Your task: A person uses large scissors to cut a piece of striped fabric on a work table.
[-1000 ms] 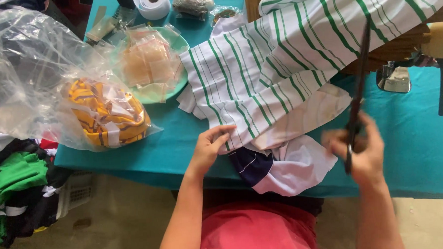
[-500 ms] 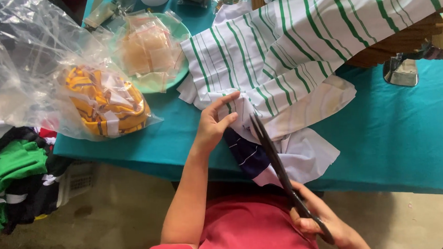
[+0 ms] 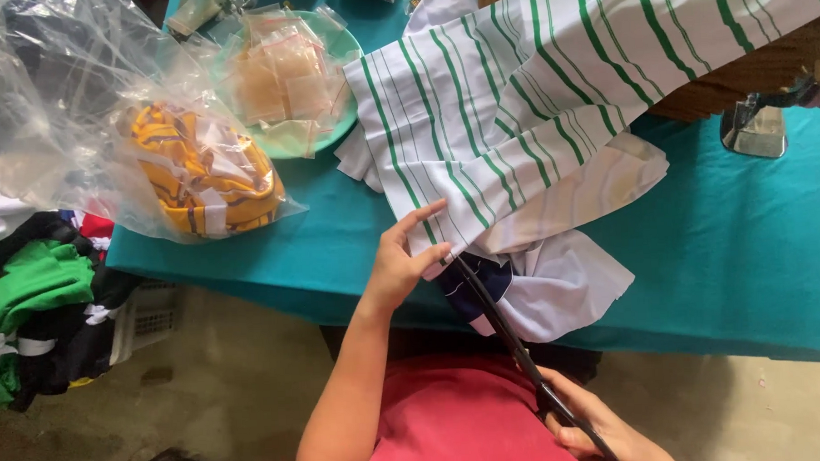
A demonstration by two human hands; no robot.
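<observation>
Where the teal desk point(image 3: 747, 255) runs off frame at the right, white green-striped cloth point(image 3: 515, 109) drapes across it, its top edge cut off. Clear bag point(image 3: 88, 114) holds yellow fabric point(image 3: 204, 179). Left hand point(image 3: 404, 262) pinches the cloth's lower edge; right hand point(image 3: 603, 428), partly out of frame, grips long black scissors point(image 3: 514, 340), whose tips are hidden under the cloth.

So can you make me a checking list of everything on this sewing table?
Surface: teal table, mostly covered with cloth.
Job's things: white cloth with green stripes; long dark scissors, tips at the cloth's lower edge.
Clutter: clear bag of yellow striped fabric; green plate of small packets.
Hands: left hand pinches the cloth edge; right hand grips the scissors.
Cables: nothing seen.
Surroundings: pile of green and black clothes beside the table.
</observation>
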